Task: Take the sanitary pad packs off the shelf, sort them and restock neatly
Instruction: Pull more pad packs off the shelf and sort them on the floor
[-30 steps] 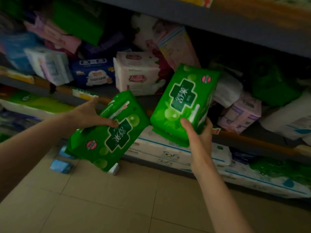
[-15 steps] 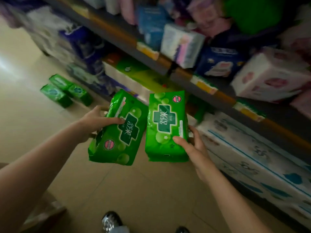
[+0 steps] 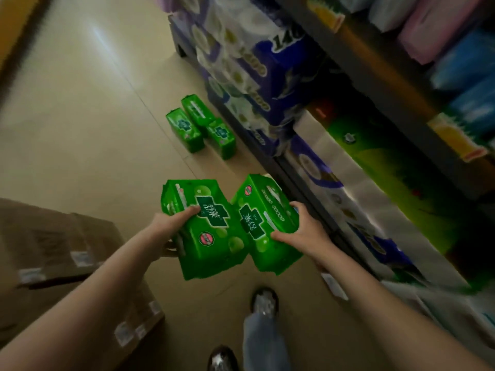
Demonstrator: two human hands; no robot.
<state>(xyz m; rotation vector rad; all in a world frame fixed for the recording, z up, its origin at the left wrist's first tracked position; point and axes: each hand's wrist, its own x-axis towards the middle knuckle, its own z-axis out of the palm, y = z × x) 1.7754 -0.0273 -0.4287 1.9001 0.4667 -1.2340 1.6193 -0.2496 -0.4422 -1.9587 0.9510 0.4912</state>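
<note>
Two green pad packs in hand, side by side and touching along their inner edges, held over the floor in front of the shelf. The left pack (image 3: 207, 228) is gripped by the left hand (image 3: 171, 228), thumb laid across its printed face, fingers curled underneath. The right pack (image 3: 263, 223) is gripped by the right hand (image 3: 302, 231), thumb on the face, fingers wrapped over the far edge.

Change: a second ago both packs were up at the level of the mixed middle shelf, just lifted clear of it. Half a second ago they had dropped lower and come together. Now the person has turned left along the aisle and looks down it, packs carried low.

Ahead on the floor (image 3: 80, 129), near the base of the shelf (image 3: 388, 84), three matching green packs (image 3: 199, 127) sit grouped together. Judgement: this is the sorting pile for the green kind, and the two in hand are headed there. Removal and sorting are underway; restocking not yet begun.

Stacked toilet-roll packs (image 3: 254, 62) fill the lower shelf beyond. Cardboard boxes (image 3: 67, 250) stand on the left. The person's shoes (image 3: 263, 301) show below.
</note>
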